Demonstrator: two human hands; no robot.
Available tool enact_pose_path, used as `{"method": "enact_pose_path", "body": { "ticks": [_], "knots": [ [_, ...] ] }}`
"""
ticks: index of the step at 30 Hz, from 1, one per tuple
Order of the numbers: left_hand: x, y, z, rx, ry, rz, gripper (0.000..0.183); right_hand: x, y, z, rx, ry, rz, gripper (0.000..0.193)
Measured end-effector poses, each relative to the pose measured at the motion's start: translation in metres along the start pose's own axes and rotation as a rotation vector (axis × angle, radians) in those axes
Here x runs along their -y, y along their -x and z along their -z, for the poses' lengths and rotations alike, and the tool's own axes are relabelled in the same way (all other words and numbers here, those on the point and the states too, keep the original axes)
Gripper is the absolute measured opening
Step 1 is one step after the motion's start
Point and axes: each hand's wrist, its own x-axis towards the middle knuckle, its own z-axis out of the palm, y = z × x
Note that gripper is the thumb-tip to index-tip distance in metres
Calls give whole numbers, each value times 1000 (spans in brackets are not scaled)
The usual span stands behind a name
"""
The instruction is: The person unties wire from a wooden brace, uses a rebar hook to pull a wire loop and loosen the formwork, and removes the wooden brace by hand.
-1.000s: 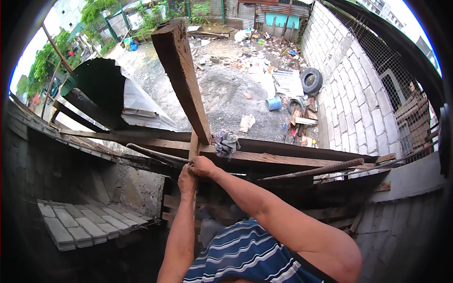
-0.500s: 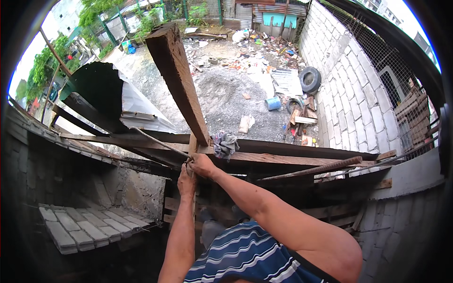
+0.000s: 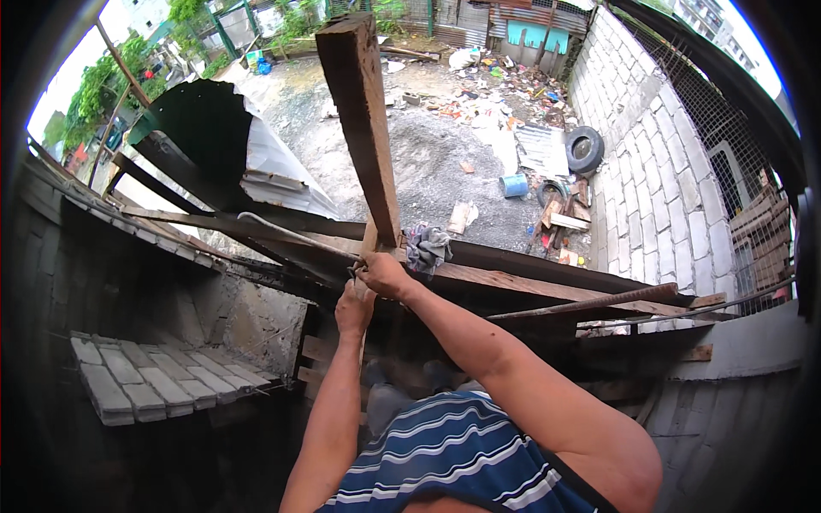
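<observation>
My right hand (image 3: 385,275) is closed at the end of a pale bent rod (image 3: 295,235), which runs left along the beam; it seems to grip the rod. Just below, my left hand (image 3: 353,309) is closed with the thumb up, against a narrow wooden upright (image 3: 369,239). A small dark piece shows between the hands, too small to name. A thick timber post (image 3: 363,120) rises beyond them, fixed by the horizontal wooden beam (image 3: 513,286). A crumpled grey cloth (image 3: 429,248) lies on the beam just right of the post.
A rusty bar (image 3: 590,302) slants along the beam at right. Left stand a bent metal sheet (image 3: 282,184) and a ledge of grey blocks (image 3: 150,376). Beyond lie gravel (image 3: 428,154), scattered rubbish, a tyre (image 3: 584,150), a blue bucket (image 3: 514,185) and a block wall (image 3: 658,171).
The whole view has shifted, so the post, beam and yard sit farther right and slightly higher. Both hands keep nearly the same place and grip at the post's foot.
</observation>
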Motion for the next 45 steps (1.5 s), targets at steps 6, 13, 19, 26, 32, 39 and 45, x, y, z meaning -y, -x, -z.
{"method": "enact_pose_path", "body": {
  "ticks": [6, 13, 19, 26, 32, 39, 45],
  "knots": [
    [1, 1, 3, -21, 25, -38, 60, -16, 8, -6, -4, 97, -56, 27],
    [1, 1, 1, -60, 58, -33, 60, -12, 11, -9, -13, 159, -88, 26],
    [0, 3, -1, -107, 76, -61, 68, 0, 1, -2, -124, 115, 38, 26],
    [-15, 8, 9, -94, 81, 29, 86, 44, -8, 23, -148, 88, 114, 23],
    [-14, 16, 14, -322, 189, -64, 95, 97, 6, 52, -149, 134, 243, 17],
    [-22, 54, 73, -527, 436, -229, 111, 144, 33, 65, 110, 82, 160, 21],
    [-46, 84, 131, -350, 736, -261, 74, 178, 51, 38, 455, -234, 85, 20]
  ]
}}
